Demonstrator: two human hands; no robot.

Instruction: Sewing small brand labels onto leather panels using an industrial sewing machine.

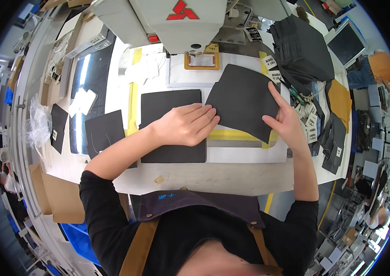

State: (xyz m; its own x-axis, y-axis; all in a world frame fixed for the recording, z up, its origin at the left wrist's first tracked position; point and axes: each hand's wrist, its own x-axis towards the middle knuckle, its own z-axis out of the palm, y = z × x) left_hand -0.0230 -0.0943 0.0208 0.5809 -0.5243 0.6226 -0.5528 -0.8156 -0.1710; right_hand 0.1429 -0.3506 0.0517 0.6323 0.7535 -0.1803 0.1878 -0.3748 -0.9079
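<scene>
A black fabric panel (243,101) is tilted in front of the sewing machine head (181,23). My right hand (289,119) grips its right edge, index finger at the upper corner and thumb lower down. At the panel's left edge, my left hand (190,124) has its fingers pressed together against it; its thumb is hidden. Beneath my left hand and wrist lie more black panels (172,154), partly covered. Just beyond the held panel sits a yellow-framed presser clamp (202,61) under the machine head.
Stacked black fabric pieces (301,48) rise at the far right, with a pile of white labels (310,119) nearer me. A black piece with loose threads (105,133) lies left. Further left are a cardboard box (50,87) and clear plastic wrap (38,122). Yellow tape (133,106) marks the worktop.
</scene>
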